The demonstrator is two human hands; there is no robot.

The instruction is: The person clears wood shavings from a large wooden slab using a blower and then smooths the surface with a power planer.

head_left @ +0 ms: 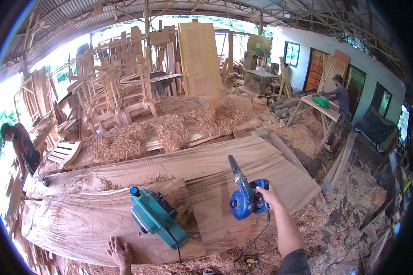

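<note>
My right hand (269,194) is wrapped round the handle of a blue electric blower (244,201). Its black nozzle (234,164) points away from me over the wide wooden slab (234,229). Flat on the near left part of the slab lies my left hand (119,251), fingers spread. Between the two hands a green electric planer (157,217) rests on the wood, its cord running off the near edge. Some curled shavings (108,183) lie on the slab's far left part.
Heaps of shavings (170,130) lie beyond the slab, before stacked chair frames (117,91) and an upright door panel (199,59). One person (22,146) bends at the far left. Another person (339,98) stands by a workbench (320,108) at right. Shavings cover the floor.
</note>
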